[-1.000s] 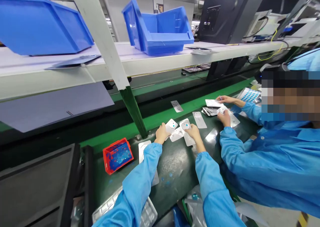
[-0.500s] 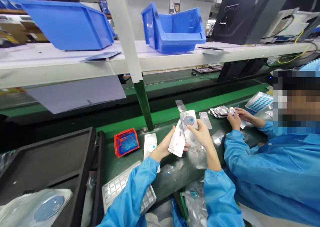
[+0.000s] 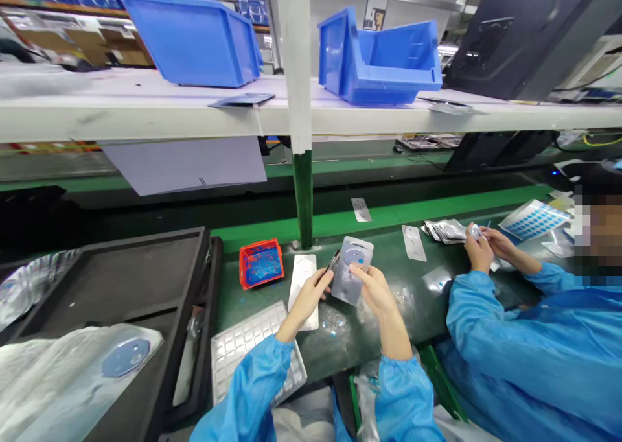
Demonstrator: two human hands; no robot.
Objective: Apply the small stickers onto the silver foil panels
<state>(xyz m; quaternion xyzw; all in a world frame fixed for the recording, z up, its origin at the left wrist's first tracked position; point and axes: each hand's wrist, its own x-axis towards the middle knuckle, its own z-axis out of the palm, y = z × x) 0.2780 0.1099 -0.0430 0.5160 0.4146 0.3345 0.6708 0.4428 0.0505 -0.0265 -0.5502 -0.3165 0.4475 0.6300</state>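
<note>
Factory line: conveyor belt (image 3: 398, 299), parts bins (image 3: 383, 56)

Red tray (image 3: 261, 263); blue bins (image 3: 383, 56); green belt (image 3: 437, 202); card (image 3: 354, 273) seemingly grey.

Both hands are raised above the dark green worktop (image 3: 369, 338). The right hand (image 3: 374, 291) grips a grey plastic card (image 3: 354, 275) with a blue dot on its round centre, held upright and slightly tilted. The left hand (image 3: 311, 297) pinches a thin dark piece (image 3: 333, 260) at the card's left edge. Below the hands a white card (image 3: 302, 280) lies flat, beside a small red tray (image 3: 261, 262). A silvery blister tray (image 3: 243, 348) sits nearer the body. To the right, a co-worker's hands (image 3: 483, 247) touch a stack of cards (image 3: 444, 230).
</note>
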